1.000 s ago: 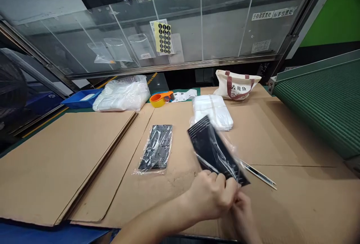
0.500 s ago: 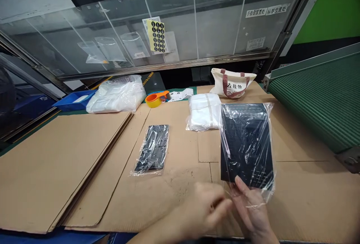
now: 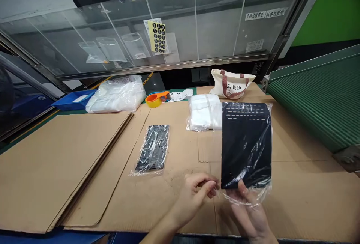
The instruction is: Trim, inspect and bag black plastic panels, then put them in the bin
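Observation:
In my right hand (image 3: 250, 210) is a flat black panel (image 3: 247, 146) inside a clear plastic bag (image 3: 264, 195), held up nearly upright by its lower edge with the thumb in front. Rows of short slots run across the panel's top. My left hand (image 3: 198, 191) is just left of the panel's lower corner. Its thumb and fingers are pinched together near the bag's loose plastic; whether they grip the film is hard to make out. Further left, a smaller bagged black part (image 3: 153, 148) lies flat on the cardboard (image 3: 180, 206).
Behind the panel sits a banded stack of white bags (image 3: 204, 112). An orange tape dispenser (image 3: 156, 98), a large plastic bundle (image 3: 116, 94), a blue tray (image 3: 74, 100) and a cloth bag (image 3: 233, 83) line the back. Cardboard sheets (image 3: 56, 161) lie left; a green conveyor (image 3: 317, 94) runs along the right.
The bagged panel has turned slightly, so its slots now show light through them. My left hand, blurred before, has shifted a little left and its fingers have come together.

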Tool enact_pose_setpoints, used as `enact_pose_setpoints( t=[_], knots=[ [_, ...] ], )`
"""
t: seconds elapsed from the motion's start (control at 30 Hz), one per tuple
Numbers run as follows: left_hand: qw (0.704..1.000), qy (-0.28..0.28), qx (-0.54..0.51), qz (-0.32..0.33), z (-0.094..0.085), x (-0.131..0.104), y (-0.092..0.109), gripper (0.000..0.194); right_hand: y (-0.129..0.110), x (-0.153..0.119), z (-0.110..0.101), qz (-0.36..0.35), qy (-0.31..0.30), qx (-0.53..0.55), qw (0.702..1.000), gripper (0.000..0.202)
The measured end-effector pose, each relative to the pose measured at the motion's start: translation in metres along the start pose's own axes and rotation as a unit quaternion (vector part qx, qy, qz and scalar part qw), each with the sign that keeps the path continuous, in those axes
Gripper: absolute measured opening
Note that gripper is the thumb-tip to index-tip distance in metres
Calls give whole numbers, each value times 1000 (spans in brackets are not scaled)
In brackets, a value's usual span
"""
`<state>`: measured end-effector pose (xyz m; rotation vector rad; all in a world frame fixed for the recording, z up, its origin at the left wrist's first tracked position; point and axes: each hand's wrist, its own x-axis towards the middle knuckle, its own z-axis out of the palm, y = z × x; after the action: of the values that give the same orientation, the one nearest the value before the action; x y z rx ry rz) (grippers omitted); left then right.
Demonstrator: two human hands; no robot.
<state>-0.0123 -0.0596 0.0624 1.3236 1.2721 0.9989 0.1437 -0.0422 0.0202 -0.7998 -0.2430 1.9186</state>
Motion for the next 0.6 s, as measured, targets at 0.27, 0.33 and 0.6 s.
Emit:
enact_pose_setpoints(
  t=[0.27, 0.33, 0.6],
  knots=[
    [980, -186, -56, -41, -18, 5, -12, 49, -1, -3, -7, 89, -92, -18, 992, 46],
    [978, -165, -125, 0, -25, 10, -8, 66, 0, -5, -8, 85, -90, -23, 992, 46],
    [928, 6, -368, 50, -13, 29, 16, 49, 6, -9, -15, 31, -14, -14, 999, 49]
  ],
)
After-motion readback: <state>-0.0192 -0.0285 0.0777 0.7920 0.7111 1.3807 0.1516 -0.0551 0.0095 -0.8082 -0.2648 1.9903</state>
